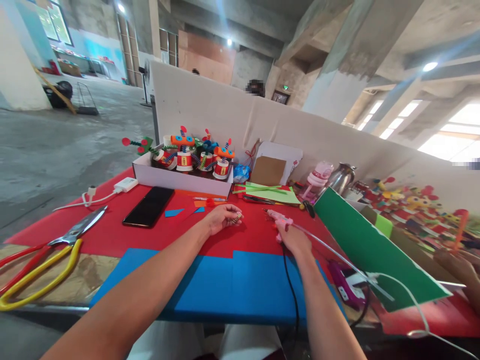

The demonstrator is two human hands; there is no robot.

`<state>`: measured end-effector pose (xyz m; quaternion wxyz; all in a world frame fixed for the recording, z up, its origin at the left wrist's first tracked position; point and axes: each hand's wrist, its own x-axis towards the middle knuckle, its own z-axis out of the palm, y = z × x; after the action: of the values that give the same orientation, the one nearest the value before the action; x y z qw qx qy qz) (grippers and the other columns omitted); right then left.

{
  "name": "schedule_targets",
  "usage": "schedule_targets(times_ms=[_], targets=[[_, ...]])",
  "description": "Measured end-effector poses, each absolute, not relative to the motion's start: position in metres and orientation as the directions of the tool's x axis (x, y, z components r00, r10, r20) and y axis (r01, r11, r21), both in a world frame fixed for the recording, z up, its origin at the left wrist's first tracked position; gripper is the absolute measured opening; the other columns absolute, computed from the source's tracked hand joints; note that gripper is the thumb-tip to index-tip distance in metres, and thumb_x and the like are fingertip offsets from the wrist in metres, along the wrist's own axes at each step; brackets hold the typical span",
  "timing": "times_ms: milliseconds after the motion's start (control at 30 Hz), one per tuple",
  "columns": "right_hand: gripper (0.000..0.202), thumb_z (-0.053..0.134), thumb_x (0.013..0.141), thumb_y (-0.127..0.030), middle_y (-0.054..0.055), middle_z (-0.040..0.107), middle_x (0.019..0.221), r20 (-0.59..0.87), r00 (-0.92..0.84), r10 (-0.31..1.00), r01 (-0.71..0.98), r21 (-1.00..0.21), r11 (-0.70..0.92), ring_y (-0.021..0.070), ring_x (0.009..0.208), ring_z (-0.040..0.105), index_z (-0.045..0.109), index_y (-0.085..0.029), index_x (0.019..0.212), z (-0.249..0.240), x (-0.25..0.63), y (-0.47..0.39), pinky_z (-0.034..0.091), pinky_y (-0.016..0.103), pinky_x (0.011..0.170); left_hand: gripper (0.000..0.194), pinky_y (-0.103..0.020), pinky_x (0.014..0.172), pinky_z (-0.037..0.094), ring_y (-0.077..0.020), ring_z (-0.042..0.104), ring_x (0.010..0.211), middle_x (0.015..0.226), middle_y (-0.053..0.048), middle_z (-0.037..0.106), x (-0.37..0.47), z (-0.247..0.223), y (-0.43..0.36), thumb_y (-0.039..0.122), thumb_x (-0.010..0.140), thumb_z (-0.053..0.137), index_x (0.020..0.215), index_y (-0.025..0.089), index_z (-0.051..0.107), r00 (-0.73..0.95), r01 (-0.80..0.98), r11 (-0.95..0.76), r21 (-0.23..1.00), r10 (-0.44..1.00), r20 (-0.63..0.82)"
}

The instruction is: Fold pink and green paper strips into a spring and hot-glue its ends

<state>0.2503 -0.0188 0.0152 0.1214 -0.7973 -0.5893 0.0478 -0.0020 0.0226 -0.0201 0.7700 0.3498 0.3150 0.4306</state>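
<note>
My left hand pinches a small pleated paper spring, striped light and dark, above the red sheet. In my right hand is a pink glue gun, its nozzle pointing left toward the spring but apart from it. A long clear glue stick runs out of its back, and a black cord hangs from the grip. Blue sheets cover the near edge. Beyond my left hand lie blue paper scraps and a pen.
A white box of paper-cup figures stands at the back. Large scissors, a black phone and a white adapter lie left. A green board leans right, near a purple power strip. Another person's hand shows far right.
</note>
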Motion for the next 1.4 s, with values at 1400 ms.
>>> schedule_targets(times_ms=[1400], targets=[[0.037, 0.038, 0.075, -0.004, 0.009, 0.059, 0.094, 0.617, -0.126, 0.777, 0.564, -0.600, 0.568, 0.0219, 0.093, 0.053, 0.067, -0.020, 0.094, -0.016, 0.139, -0.008, 0.043, 0.036, 0.085, 0.013, -0.024, 0.056, 0.053, -0.0134, 0.063, 0.053, 0.055, -0.004, 0.062, -0.002, -0.008, 0.015, -0.001, 0.071, 0.057, 0.065, 0.010, 0.061, 0.266, -0.477, 0.423, 0.770, 0.905, -0.332]])
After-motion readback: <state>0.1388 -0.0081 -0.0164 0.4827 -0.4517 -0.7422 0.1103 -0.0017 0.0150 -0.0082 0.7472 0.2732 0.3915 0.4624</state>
